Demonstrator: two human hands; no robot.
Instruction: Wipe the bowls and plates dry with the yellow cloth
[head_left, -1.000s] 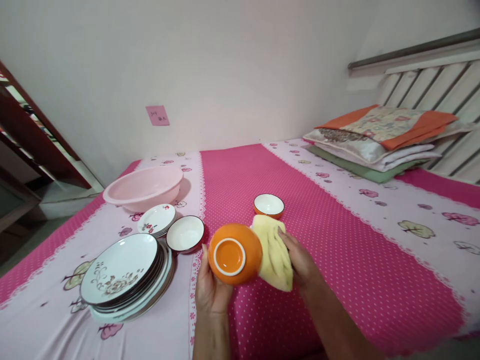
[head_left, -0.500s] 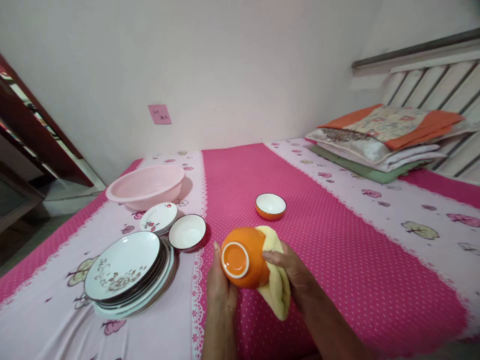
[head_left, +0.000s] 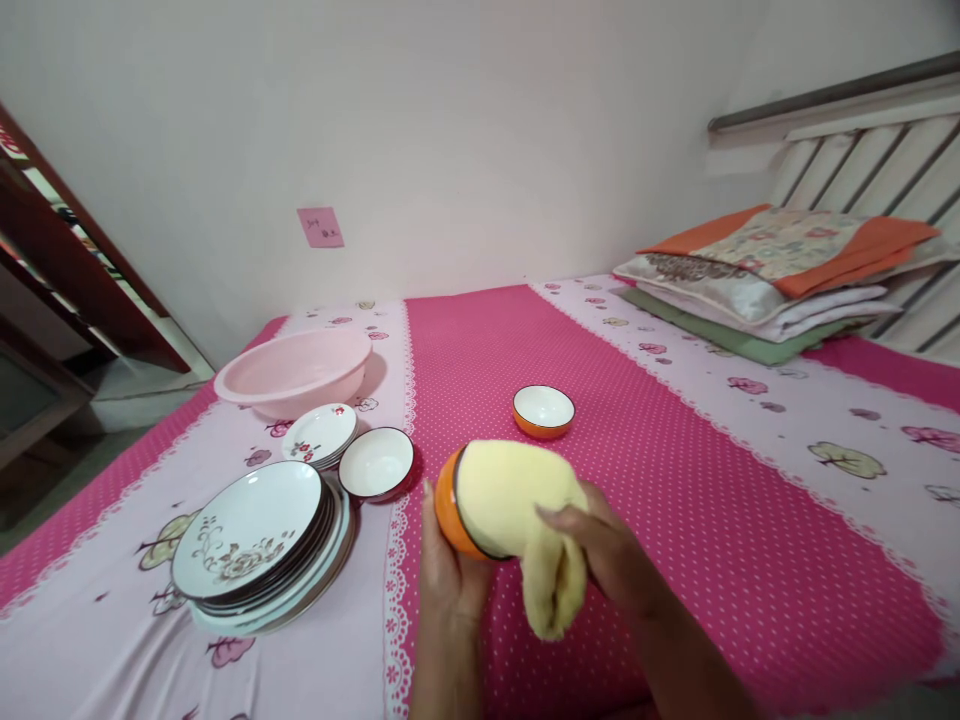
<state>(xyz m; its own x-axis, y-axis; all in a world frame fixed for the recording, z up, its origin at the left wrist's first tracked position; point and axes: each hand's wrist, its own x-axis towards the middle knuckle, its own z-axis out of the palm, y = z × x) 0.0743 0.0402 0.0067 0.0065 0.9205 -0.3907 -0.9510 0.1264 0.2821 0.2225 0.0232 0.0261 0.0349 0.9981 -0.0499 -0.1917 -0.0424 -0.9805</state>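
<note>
Tilted on its side, an orange bowl point(head_left: 454, 512) rests in my left hand point(head_left: 448, 565), whose fingers go under and behind it. A pale yellow cloth point(head_left: 517, 495) covers the bowl's mouth, and a folded end hangs down at the right. My right hand point(head_left: 611, 545) is closed on the cloth, thumb on top, pressing it against the bowl; the other fingers are mostly hidden. Just beyond, a shallow orange bowl point(head_left: 544, 410) with a white inside stands upright. Left of my hands is a dark-rimmed white bowl point(head_left: 376, 464).
At the left lie a stack of large plates point(head_left: 251, 530), a stack of small floral plates point(head_left: 321, 432) and a pink basin point(head_left: 296, 370). Folded cushions and cloths point(head_left: 780, 260) are piled at the back right by a white railing point(head_left: 877, 180). A pink patterned sheet point(head_left: 480, 350) lies beneath everything.
The orange bowl has turned from showing its base to showing its mouth side, now covered by the cloth. My right hand has shifted slightly right with the cloth.
</note>
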